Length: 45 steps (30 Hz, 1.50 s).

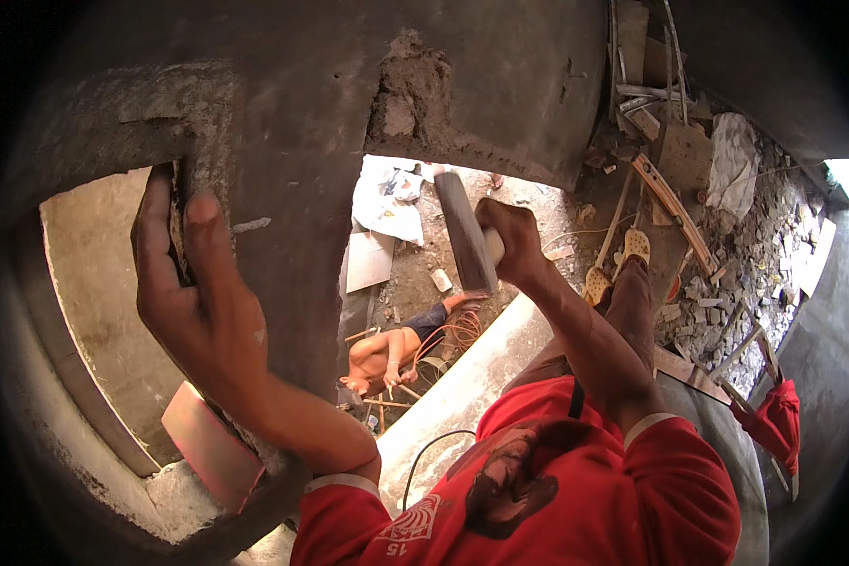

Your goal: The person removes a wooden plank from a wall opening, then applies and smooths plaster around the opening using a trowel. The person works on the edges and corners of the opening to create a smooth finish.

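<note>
My left hand (pixel 208 302) is closed on the edge of a grey plastered wall (pixel 288 226), beside the opening at the left. Its thumb lies along the wall face and its fingers reach round into the opening. Away from the wall, in front of the second opening, my right hand (pixel 514 241) grips a plastering float (pixel 464 231) by its pale handle. The float's long dark plate is tilted, seen nearly edge-on. A rough, damp-looking mortar patch (pixel 410 99) shows on the wall above that opening. Another rough strip (pixel 212 123) runs above my left hand.
Below, a bare-backed person (pixel 387 358) bends beside an orange hose (pixel 464 330). Broken rubble (pixel 717 311), planks (pixel 674 212) and a whitish sack (pixel 734 165) lie at the right. A reddish board (pixel 212 445) leans at lower left; red cloth (pixel 774 424) hangs at far right.
</note>
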Tool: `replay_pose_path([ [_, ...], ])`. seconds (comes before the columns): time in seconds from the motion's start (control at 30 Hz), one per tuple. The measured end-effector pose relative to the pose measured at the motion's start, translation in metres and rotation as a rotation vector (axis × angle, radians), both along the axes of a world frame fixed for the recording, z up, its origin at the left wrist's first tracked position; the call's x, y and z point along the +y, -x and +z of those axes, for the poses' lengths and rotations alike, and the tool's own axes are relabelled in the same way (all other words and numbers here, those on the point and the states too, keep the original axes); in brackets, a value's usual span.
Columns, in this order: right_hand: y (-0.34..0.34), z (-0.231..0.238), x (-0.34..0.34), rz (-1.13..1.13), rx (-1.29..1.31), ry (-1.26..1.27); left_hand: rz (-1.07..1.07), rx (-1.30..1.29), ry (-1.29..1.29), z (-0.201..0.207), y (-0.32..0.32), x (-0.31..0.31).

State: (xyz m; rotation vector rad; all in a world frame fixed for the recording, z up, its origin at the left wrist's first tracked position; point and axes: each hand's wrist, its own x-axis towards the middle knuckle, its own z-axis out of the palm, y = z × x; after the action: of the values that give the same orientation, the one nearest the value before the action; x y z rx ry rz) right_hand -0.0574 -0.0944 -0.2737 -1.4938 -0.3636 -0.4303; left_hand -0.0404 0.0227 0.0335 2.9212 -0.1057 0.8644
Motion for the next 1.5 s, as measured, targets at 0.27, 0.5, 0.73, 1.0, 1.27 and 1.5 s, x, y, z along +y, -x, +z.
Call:
replay_pose_path([
  [0.27,0.0,0.039,0.015,-0.149,0.379,-0.13,-0.029,0.021,0.011,0.0,-0.003,0.001],
  [0.5,-0.016,0.063,0.029,-0.076,0.748,-0.334,-0.043,-0.008,0.005,-0.001,-0.002,0.001],
  [0.73,-0.022,0.058,0.023,-0.221,0.444,-0.038,-0.06,0.016,0.016,-0.001,-0.002,0.003],
  [1.0,-0.006,0.039,0.003,-0.214,0.076,0.056,-0.055,-0.028,-0.012,-0.002,-0.002,0.006],
  [1.27,-0.033,0.033,0.015,-0.077,0.544,-0.231,-0.16,-0.1,-0.074,-0.001,-0.006,0.01],
  [1.5,-0.034,0.021,0.022,-0.061,0.434,-0.181,-0.019,-0.09,-0.182,-0.005,-0.005,0.002],
])
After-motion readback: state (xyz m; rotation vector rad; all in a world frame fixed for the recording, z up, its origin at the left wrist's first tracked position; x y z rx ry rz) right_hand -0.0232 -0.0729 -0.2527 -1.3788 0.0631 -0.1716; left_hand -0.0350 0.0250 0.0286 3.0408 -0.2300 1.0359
